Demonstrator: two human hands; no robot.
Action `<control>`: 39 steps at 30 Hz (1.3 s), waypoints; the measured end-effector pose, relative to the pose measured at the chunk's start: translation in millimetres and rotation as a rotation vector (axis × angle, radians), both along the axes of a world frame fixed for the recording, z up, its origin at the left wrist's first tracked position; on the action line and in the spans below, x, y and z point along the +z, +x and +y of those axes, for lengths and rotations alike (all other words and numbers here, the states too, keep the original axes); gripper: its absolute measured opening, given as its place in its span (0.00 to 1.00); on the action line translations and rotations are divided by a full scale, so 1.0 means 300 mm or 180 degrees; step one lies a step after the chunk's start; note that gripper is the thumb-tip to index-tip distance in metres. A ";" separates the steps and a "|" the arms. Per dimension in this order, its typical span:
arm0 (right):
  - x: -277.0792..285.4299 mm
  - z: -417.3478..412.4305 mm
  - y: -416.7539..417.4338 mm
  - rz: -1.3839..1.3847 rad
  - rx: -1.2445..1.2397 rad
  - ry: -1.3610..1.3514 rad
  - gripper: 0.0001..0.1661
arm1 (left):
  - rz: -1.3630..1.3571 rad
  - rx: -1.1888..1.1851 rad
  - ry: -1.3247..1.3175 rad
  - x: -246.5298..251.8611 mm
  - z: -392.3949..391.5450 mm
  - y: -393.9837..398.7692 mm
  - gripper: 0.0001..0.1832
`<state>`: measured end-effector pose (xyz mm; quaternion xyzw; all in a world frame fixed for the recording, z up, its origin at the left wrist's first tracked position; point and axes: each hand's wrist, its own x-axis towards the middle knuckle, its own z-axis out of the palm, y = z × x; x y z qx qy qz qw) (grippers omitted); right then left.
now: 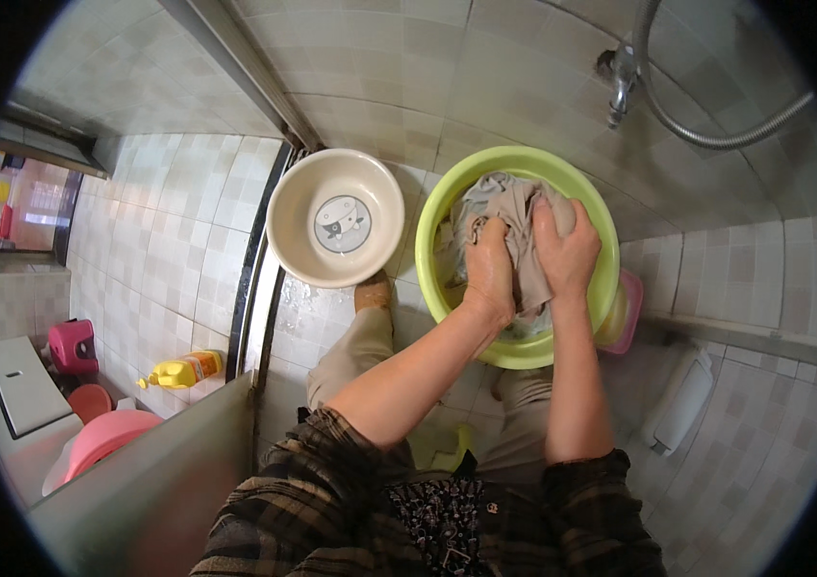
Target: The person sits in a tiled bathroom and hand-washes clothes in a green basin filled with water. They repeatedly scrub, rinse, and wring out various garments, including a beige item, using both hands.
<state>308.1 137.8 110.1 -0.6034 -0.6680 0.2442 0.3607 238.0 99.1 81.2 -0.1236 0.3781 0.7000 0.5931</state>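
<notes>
A yellow-green plastic basin (426, 252) stands before me with wet cloth and some water in it. Over it, my right hand (568, 249) grips a bunched beige-grey garment (520, 209) at its right side. My left hand (489, 263) is closed on the garment's left part, its fingertips hidden in the folds. More pale fabric lies under both hands. To the left, a cream basin (293, 252) with a cow's face printed on its bottom holds nothing that I can see.
A metal tap (621, 90) with a flexible shower hose (704, 137) is on the wall. A pink basin (632, 314) edges out beside the green one. A yellow bottle (181, 370) lies beyond the door track (257, 303). A frosted panel (185, 483) stands at lower left.
</notes>
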 end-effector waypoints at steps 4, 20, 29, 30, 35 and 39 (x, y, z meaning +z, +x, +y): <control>-0.079 0.031 0.068 0.0224 -0.0072 -0.0031 0.21 | 0.1256 0.0055 0.0325 0.042 -0.018 0.041 0.08; 0.035 -0.149 -0.072 0.0171 0.0722 0.0864 0.13 | 0.3683 -0.0508 0.0456 -0.196 0.042 -0.027 0.08; -0.068 0.056 0.096 0.0641 -0.0518 -0.0251 0.21 | 0.1164 -0.0777 0.0394 0.040 -0.045 0.075 0.10; -0.052 0.040 0.087 0.0566 -0.0457 -0.0154 0.21 | 0.1327 -0.0697 0.0240 0.058 -0.041 0.066 0.10; -0.006 -0.080 -0.019 0.0461 0.0004 -0.0051 0.16 | 0.1899 -0.0141 0.0021 0.005 0.024 -0.025 0.13; 0.014 -0.174 -0.055 0.0365 0.0580 0.0217 0.12 | 0.2966 -0.0740 -0.0527 -0.041 0.056 -0.099 0.12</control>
